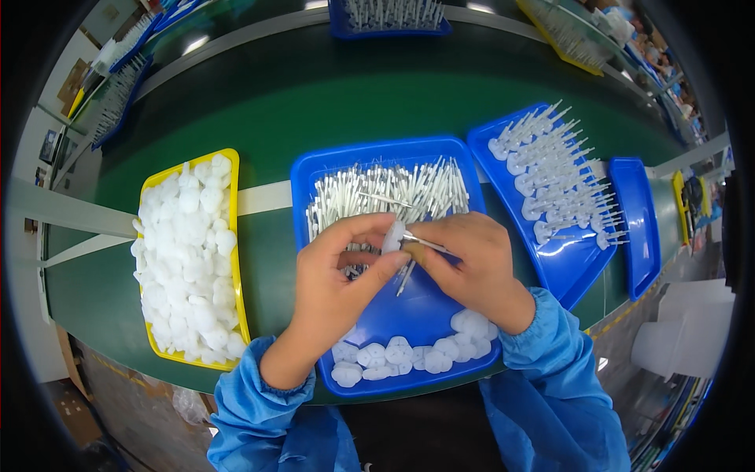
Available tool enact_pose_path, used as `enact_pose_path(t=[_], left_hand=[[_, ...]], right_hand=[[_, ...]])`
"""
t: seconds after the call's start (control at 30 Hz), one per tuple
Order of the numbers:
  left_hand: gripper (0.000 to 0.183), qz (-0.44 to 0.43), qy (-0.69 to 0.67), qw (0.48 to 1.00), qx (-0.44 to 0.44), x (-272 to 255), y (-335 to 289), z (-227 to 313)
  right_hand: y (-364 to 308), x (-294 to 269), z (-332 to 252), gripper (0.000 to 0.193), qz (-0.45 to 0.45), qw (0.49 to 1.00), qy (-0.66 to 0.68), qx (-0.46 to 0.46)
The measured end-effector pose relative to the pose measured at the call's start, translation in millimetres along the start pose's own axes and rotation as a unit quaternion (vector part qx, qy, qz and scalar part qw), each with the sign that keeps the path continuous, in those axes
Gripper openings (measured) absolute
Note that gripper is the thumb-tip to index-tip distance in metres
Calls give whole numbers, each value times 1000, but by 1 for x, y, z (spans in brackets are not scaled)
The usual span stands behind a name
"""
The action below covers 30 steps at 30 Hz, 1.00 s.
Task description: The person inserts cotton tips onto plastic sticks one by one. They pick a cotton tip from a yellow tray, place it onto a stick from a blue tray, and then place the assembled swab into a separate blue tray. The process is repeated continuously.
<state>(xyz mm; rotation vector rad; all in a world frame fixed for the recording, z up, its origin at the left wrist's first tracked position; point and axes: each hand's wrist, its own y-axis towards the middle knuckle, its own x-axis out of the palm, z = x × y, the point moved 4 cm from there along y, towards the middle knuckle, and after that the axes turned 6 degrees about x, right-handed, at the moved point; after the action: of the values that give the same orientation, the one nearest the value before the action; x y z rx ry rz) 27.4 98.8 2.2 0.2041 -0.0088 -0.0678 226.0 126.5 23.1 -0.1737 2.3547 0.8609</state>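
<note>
Over the middle blue tray, my left hand pinches a translucent white plastic disc between thumb and fingers. My right hand grips a thin white-and-metal rod, its end against the disc; whether it is seated inside I cannot tell. Beneath my hands, the tray's far half holds many similar rods lying in a dense pile. Several lobed white discs lie along its near edge, more by its right corner. Another loose rod shows just below my fingers.
At left stands a yellow tray heaped with white discs. To the right, a blue tray holds rows of discs with rods standing in them, beside a narrower blue tray. Another rod-filled blue tray sits at the table's far side.
</note>
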Motion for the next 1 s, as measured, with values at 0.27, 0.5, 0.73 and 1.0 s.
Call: enact_pose_path(t=[0.27, 0.5, 0.73, 1.0], left_hand=[[49, -5, 144, 979, 143, 5, -3, 16], [48, -37, 199, 952, 229, 12, -5, 21], [43, -15, 186, 953, 239, 14, -5, 25], [43, -20, 204, 940, 271, 14, -4, 26]], right_hand=[[-3, 1, 12, 39, -133, 938, 264, 183], [-13, 4, 12, 29, -126, 909, 328, 222], [-9, 2, 14, 27, -154, 881, 390, 220], [-11, 2, 15, 27, -187, 818, 475, 264]])
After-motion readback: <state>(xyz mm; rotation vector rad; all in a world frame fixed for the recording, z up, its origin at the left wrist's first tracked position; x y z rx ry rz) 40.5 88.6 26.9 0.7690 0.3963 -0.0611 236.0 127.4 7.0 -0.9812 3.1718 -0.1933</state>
